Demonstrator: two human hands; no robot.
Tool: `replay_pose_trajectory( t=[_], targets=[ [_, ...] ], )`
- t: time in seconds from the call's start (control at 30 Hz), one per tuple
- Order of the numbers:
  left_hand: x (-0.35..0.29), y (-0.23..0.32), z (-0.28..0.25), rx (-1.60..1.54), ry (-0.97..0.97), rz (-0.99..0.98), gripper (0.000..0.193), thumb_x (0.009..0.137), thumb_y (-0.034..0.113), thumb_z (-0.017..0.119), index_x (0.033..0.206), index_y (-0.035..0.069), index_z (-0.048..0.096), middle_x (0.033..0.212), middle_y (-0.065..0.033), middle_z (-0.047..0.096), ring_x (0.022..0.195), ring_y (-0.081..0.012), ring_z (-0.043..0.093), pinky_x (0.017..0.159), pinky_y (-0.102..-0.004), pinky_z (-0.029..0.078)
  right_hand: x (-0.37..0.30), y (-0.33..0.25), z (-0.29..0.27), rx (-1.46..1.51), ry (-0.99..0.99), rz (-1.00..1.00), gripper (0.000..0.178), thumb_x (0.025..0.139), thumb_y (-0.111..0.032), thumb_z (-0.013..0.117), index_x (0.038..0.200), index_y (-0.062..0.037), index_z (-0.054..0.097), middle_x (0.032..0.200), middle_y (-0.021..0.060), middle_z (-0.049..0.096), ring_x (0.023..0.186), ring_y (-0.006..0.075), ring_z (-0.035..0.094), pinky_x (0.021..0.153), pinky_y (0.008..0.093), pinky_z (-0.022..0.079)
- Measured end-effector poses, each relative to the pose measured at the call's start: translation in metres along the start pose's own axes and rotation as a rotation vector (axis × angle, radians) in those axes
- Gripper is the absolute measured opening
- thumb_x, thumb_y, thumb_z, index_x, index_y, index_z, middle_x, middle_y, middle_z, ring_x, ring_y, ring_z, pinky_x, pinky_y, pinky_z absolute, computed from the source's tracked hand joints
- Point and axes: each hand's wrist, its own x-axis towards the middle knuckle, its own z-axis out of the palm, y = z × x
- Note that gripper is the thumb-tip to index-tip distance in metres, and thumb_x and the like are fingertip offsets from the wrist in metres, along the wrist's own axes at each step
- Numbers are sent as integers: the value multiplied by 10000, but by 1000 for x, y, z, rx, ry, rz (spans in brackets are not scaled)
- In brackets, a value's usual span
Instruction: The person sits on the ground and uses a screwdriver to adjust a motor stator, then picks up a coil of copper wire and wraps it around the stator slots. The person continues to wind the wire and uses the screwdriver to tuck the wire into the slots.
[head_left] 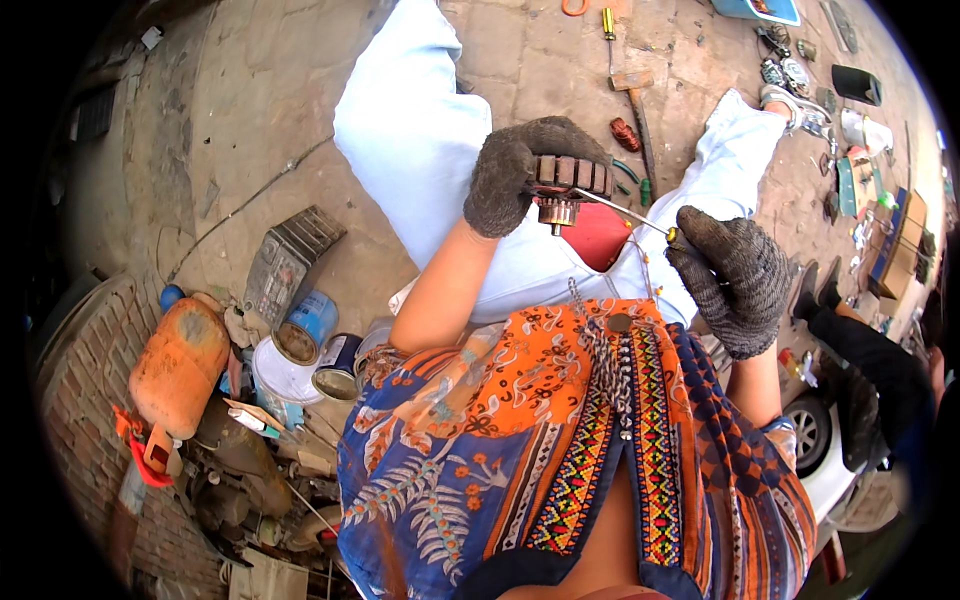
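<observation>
My left hand [497,178], in a dark knitted glove, is wrapped round a motor armature [573,177], a slotted round core with a copper-coloured commutator and a short shaft pointing down toward me. In my gloved right hand [738,282] is a thin screwdriver [627,211]; a bit of its yellow handle shows at the fingers. Its metal shaft slants up to the left, and the tip meets the lower edge of the armature's core. Whether the tip presses into the windings cannot be made out. Both hands are held above my lap.
Between my legs is a red seat [592,240]. On the paved ground ahead lie a hammer [640,118], another screwdriver [608,25] and a reddish-brown coil [624,134]. An orange gas cylinder [182,352] and paint cans [308,326] stand left. Another person's dark-clad leg [865,355] is at right.
</observation>
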Motion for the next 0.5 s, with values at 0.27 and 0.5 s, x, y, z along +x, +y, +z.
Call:
replay_pose_trajectory(
  t=[0.27,0.5],
  targets=[
    [-24,-82,-84,160,167,37,483,902,356,518,1140,-64,543,1038,-130,628,954,-222,601,903,-403,470,0,9,-2,-212,6,-111,265,789,-303,664,1019,-170,666,741,28,627,600,222,555,528,374,393],
    [-5,-15,-13,68,44,-6,331,838,168,615,1086,-50,586,1044,-125,640,944,-192,599,854,-317,473,-1,16,-8,-213,-27,-148,272,784,-287,665,1032,-175,663,785,9,639,648,217,573,545,366,436]
  ],
)
